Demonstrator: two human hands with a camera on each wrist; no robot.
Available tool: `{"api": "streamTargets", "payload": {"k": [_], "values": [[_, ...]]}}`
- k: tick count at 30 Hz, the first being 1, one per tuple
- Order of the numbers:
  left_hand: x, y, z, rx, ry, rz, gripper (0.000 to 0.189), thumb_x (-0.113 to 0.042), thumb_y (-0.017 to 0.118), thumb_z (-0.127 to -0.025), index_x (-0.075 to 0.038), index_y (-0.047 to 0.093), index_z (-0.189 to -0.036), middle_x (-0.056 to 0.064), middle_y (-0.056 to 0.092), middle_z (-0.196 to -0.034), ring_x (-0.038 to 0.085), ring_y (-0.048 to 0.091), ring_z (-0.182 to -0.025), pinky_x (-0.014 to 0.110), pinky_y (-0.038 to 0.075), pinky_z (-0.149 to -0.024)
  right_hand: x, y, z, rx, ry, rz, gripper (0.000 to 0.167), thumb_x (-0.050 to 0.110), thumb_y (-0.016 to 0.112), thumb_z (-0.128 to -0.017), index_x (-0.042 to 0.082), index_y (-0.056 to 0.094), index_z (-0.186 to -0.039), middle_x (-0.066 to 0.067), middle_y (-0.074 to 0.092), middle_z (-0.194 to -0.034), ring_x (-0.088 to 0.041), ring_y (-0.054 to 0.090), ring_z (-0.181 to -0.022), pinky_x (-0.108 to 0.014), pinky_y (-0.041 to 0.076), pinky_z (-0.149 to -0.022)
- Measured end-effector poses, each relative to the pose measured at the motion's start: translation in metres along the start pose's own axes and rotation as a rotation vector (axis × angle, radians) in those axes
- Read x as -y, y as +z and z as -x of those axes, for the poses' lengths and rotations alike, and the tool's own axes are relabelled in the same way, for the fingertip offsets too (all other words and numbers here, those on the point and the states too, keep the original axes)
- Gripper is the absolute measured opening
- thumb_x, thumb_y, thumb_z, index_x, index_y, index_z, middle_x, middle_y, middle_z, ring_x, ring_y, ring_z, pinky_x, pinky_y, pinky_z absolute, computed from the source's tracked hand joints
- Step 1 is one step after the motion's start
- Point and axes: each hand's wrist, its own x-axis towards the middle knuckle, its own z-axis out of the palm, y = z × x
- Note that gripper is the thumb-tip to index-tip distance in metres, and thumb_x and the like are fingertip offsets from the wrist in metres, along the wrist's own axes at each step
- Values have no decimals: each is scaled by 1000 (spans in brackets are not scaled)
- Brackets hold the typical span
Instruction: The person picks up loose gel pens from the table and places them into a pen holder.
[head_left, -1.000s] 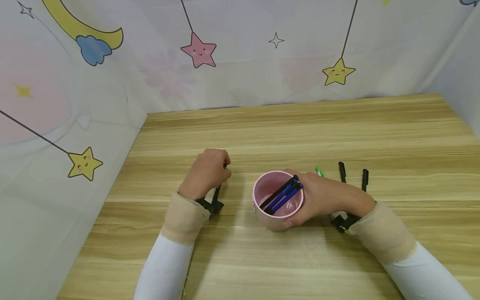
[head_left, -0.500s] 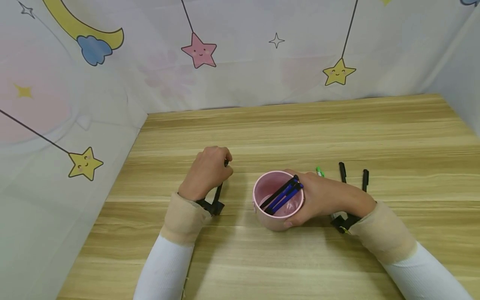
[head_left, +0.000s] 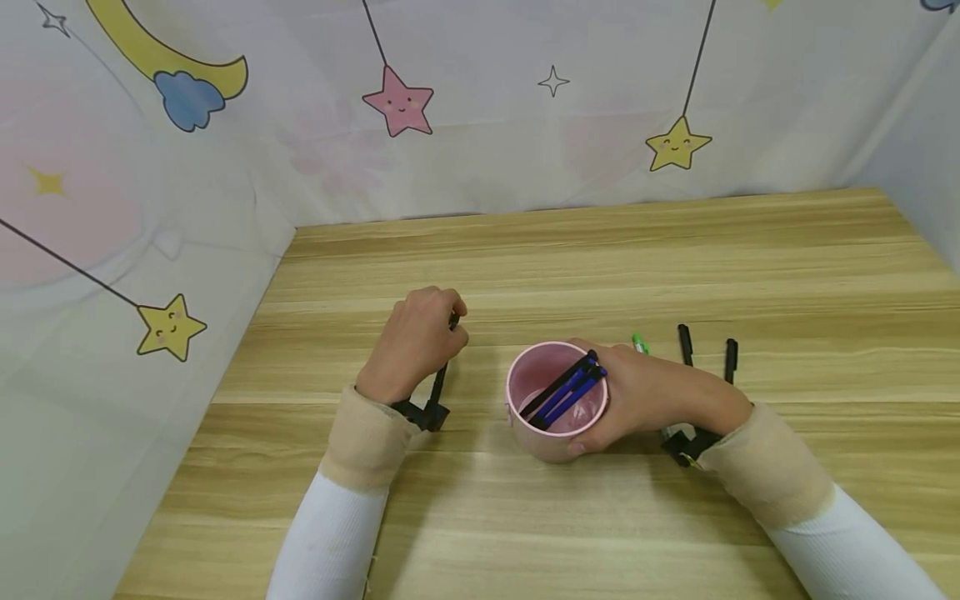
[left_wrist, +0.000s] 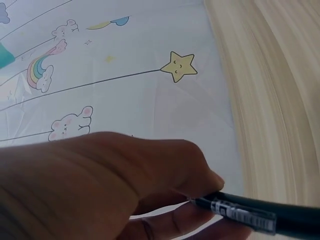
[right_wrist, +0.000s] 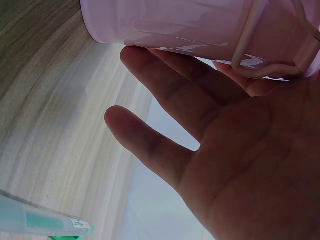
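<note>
A pink bucket-shaped cup with a side handle stands on the table. My right hand grips it from the right, thumb at the front; in the right wrist view some fingers touch its wall and one stands apart. Inside the cup lean a black pen and blue pens, slanting to the right rim. To the cup's left, my left hand pinches a black pen between thumb and fingers; the left wrist view shows a printed label on this pen. Its far part is hidden by the hand.
Beyond my right forearm lie a black pen, another black pen and a green-tipped pen, partly covered by the arm. Printed cloth walls border the wooden table at the back and sides.
My left hand has shifted slightly away from me and a little to the right, the black pen moving with it. The right hand and the cup have stayed in place.
</note>
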Motion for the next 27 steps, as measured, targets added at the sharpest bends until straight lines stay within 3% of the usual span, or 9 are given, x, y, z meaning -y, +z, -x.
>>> {"api": "streamTargets", "payload": {"k": [16,27], "values": [[-5,-2,2,-102,59,16,25,3,59,-81,0,74,-101,9,65,-88,19,55,-68,32,46,-57,0,1,0,-3,9,11,92,47,92,-67,17,48,-142,7,63,-127,-10,60,-114,-39,50,-99],[-7,-4,4,-135,67,26,25,2,60,-81,-1,74,-101,8,65,-88,18,57,-69,31,47,-55,1,3,0,-7,1,18,91,47,92,-67,17,49,-141,7,63,-126,-10,61,-113,-38,50,-99]]}}
